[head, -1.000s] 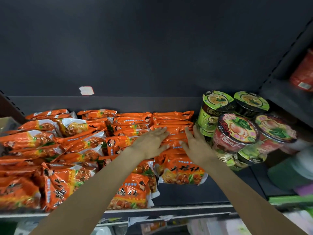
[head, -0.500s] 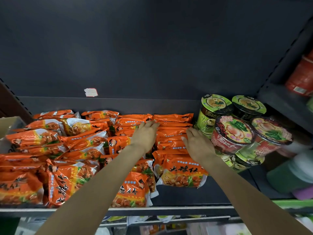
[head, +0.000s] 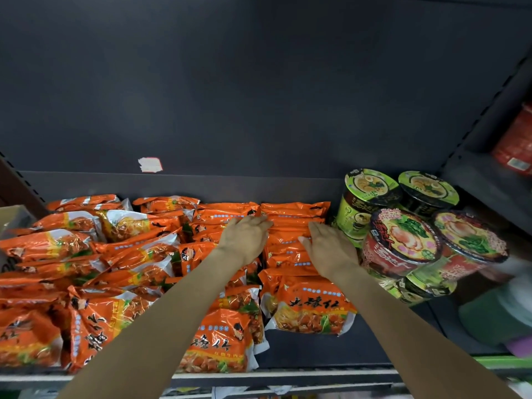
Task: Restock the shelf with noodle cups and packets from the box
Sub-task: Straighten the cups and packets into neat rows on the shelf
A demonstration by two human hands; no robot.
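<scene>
Loose packets: a jumbled heap of orange noodle packets (head: 95, 254) fills the left of the dark shelf (head: 316, 352).
Left hand: the left hand (head: 247, 237) lies flat, fingers straight, on the stacked packets, gripping nothing.
Stacked packets: a neat row of orange packets (head: 290, 226) runs to the shelf's back.
Right hand: the right hand (head: 331, 249) rests flat on this row, fingers extended, holding nothing.
Cups: green and red noodle cups (head: 403, 240) are piled just right.

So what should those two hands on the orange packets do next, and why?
Probably press the row of orange noodle packets back towards the shelf's rear wall. Left hand and right hand both lie flat on it, and bare shelf remains in front.
</scene>
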